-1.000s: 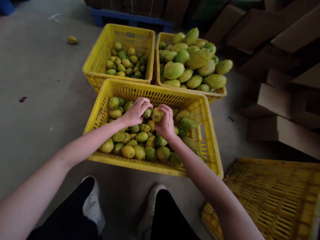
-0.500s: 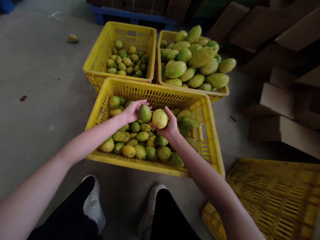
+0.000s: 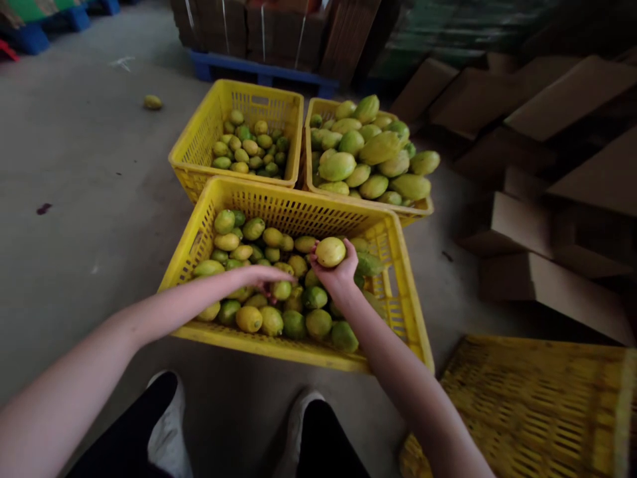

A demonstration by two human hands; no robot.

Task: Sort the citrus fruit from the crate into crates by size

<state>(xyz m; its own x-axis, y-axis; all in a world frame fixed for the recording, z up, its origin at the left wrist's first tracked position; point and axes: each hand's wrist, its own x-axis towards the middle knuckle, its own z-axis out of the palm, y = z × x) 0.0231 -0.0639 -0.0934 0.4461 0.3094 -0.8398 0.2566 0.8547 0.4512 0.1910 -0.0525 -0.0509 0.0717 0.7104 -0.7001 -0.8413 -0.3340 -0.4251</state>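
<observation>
Over the near crate [image 3: 404, 300], my right hand [image 3: 337, 273] is curled around a yellow fruit [image 3: 330, 251], lifted a little above the pile. My left hand [image 3: 262, 276] lies flat, fingers down, touching the small fruits [image 3: 282, 289] in the middle. I judge the sorting is far from finished: this crate is nearly full. At the far left stands a half-filled crate [image 3: 195, 149], at the far right a crate heaped with larger fruits [image 3: 415, 211]. Nothing blocks either hand; cardboard boxes [image 3: 547, 279] lie to the right.

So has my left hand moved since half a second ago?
Yes. The left hand has dropped its green fruit and sunk toward the near wall of the front yellow plastic crate, palm down.
</observation>
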